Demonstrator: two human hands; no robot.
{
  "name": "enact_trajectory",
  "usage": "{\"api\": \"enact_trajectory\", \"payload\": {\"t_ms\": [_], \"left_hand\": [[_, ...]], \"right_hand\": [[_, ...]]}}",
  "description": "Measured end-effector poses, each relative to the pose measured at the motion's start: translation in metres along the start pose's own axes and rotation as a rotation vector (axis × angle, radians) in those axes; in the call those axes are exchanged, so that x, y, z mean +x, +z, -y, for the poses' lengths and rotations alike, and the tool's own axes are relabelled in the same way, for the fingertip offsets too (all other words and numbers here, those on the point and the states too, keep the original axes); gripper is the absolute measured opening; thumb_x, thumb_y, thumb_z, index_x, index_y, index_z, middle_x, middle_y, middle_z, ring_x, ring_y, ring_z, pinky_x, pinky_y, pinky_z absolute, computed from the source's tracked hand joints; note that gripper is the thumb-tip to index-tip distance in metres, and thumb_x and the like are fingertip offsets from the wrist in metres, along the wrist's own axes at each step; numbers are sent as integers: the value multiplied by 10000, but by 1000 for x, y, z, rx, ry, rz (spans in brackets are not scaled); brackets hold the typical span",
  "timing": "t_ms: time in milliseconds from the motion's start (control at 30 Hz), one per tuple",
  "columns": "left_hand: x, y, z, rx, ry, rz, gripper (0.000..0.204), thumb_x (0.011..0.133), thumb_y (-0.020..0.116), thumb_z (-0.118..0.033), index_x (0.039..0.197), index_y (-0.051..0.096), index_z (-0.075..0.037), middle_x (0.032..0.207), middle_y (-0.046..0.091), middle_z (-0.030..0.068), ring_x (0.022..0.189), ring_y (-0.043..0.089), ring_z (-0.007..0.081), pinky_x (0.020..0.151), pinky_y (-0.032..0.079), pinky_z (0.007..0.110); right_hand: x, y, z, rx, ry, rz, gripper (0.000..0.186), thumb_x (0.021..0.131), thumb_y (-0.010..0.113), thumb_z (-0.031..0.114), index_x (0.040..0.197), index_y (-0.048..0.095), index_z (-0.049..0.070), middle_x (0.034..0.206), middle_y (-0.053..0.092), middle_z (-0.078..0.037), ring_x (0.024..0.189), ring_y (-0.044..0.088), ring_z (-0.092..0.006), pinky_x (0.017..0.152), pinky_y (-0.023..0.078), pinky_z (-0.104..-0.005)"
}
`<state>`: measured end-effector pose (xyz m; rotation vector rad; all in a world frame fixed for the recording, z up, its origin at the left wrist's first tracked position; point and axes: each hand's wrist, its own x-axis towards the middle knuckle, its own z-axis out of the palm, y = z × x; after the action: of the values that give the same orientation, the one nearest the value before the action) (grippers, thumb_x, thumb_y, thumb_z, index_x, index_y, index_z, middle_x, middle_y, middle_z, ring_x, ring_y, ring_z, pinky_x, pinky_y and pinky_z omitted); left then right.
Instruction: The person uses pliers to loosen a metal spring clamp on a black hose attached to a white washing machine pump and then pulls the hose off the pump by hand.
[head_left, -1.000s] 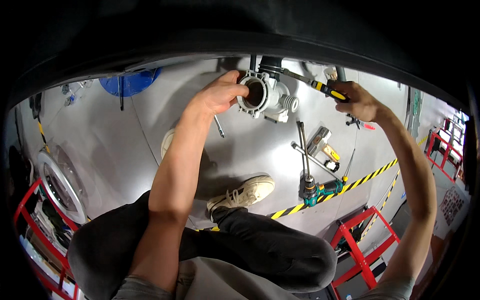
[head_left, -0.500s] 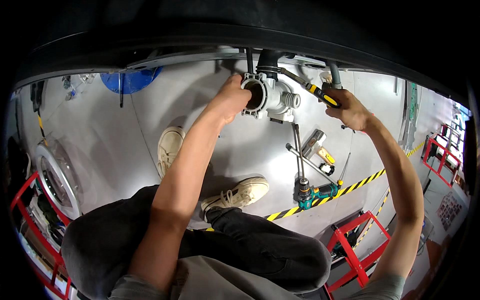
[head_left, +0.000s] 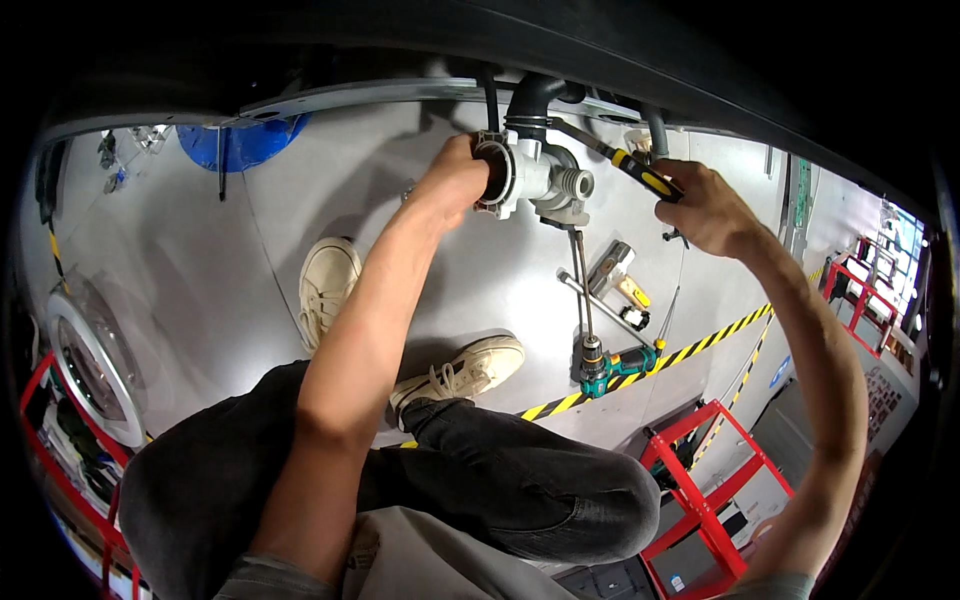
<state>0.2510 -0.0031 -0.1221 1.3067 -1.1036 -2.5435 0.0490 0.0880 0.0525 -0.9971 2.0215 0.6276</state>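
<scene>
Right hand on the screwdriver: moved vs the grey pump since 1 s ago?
Cannot tell for sure. The head camera shifted, so everything slid. Against the grey pump, the right hand keeps about the same offset, gripping the screwdriver.

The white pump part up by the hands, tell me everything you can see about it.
The white pump part looks like moulded plastic: a round body with a dark ring-shaped opening facing left and a ribbed, threaded-looking stub on its right. A black hose joins it from above. It hangs beneath a metal rail, above the grey floor. The left hand grips its ringed end; the right hand holds a yellow-and-black-handled screwdriver pointed at its top.
</scene>
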Motion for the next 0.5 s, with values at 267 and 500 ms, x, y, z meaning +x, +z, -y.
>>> {"api": "enact_trajectory", "payload": {"t_ms": [267, 500], "left_hand": [[12, 2, 27, -119, 141, -47, 175, 815, 627, -30, 977, 658, 29, 852, 667, 84, 749, 629, 180, 659, 513, 323], [10, -8, 16, 473, 368, -148, 328, 829, 552, 3, 1147, 630, 29, 910, 685, 121, 806, 640, 190, 708, 508, 318]], "right_hand": [[18, 19, -20, 16, -69, -36, 507, 824, 595, 193, 1299, 548, 22, 1002, 681, -206, 797, 667, -243, 808, 539, -374], [41, 26, -37, -26, -146, -25, 481, 858, 606, 228, 1294, 534, 37, 936, 673, -194, 693, 647, -218, 723, 554, -359]]}}
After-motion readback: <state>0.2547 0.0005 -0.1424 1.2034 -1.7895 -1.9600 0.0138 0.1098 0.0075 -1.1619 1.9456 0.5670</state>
